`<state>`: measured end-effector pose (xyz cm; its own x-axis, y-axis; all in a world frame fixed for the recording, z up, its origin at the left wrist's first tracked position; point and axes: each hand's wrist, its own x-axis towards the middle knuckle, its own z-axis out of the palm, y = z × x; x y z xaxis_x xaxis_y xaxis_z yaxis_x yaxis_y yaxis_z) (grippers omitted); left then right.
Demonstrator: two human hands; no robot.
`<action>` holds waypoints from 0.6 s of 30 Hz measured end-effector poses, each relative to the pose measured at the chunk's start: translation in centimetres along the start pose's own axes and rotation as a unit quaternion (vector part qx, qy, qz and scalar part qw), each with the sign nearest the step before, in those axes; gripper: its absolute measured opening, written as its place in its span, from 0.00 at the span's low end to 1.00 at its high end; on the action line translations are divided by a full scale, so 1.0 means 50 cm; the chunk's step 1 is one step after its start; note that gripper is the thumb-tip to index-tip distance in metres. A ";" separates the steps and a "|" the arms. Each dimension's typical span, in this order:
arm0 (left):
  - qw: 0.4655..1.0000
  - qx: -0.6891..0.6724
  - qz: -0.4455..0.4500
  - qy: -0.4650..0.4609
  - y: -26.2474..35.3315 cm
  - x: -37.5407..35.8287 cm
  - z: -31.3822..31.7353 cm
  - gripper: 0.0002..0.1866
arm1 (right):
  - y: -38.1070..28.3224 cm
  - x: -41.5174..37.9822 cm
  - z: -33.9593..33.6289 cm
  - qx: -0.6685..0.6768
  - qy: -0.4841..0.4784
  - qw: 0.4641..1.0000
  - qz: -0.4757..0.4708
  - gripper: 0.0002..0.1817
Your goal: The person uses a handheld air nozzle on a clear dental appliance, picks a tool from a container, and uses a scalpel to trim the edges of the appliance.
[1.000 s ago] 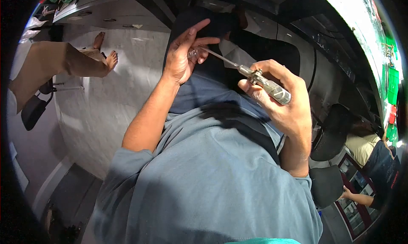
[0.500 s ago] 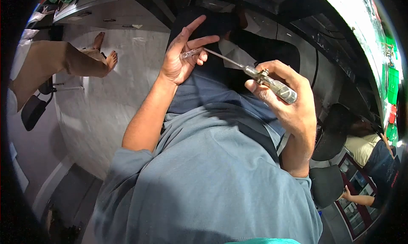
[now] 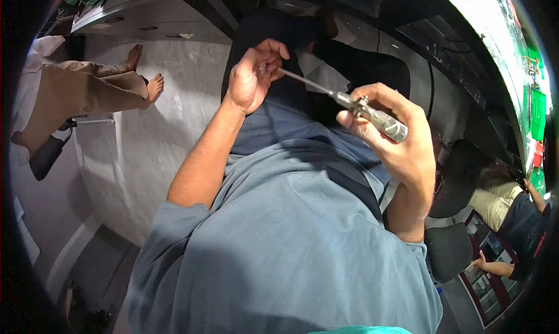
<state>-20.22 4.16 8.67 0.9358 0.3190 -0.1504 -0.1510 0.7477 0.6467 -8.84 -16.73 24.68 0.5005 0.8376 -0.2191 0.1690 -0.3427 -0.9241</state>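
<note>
In my right hand [image 3: 402,124] is a screwdriver [image 3: 387,124] with a clear, patterned handle, gripped between thumb and fingers. Small metal pieces [image 3: 361,105] show at the front of the handle, by my thumb and fingertip. The thin shaft runs up and left, its tip overlapping the fingertips of my left hand [image 3: 250,81]. That hand is turned palm up over my lap, fingers curled around a small clear plastic piece [image 3: 263,68], partly hidden and blurred.
Beyond my legs stands a dark metal bench frame [image 3: 460,49]. Someone in brown trousers [image 3: 87,95] sits at the left, barefoot. Another person [image 3: 524,229] is at the far right, near black chair cushions [image 3: 448,252]. Green bins [image 3: 538,116] line the right edge.
My left fingers, spread before, have curled in around the clear piece. The right hand and screwdriver have hardly moved. The person at the left has shifted their legs slightly.
</note>
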 end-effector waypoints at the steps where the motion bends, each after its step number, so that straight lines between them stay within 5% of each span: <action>1: 1.000 0.018 0.001 0.025 -0.006 0.003 -0.005 0.10 | -0.002 0.001 -0.001 -0.039 0.027 0.999 0.008 0.13; 5: 0.992 0.067 0.012 0.101 -0.012 0.006 0.016 0.10 | 0.003 0.005 -0.003 -0.059 0.012 0.998 0.021 0.13; 18: 0.991 0.058 0.000 0.124 -0.015 0.026 0.024 0.07 | 0.035 0.017 0.001 -0.109 0.070 0.991 -0.024 0.16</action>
<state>-18.53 3.29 8.89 0.8265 0.4634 -0.3195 -0.1004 0.6799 0.7264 -8.18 -16.60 22.88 0.5973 0.7933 -0.1178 0.3673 -0.4012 -0.8392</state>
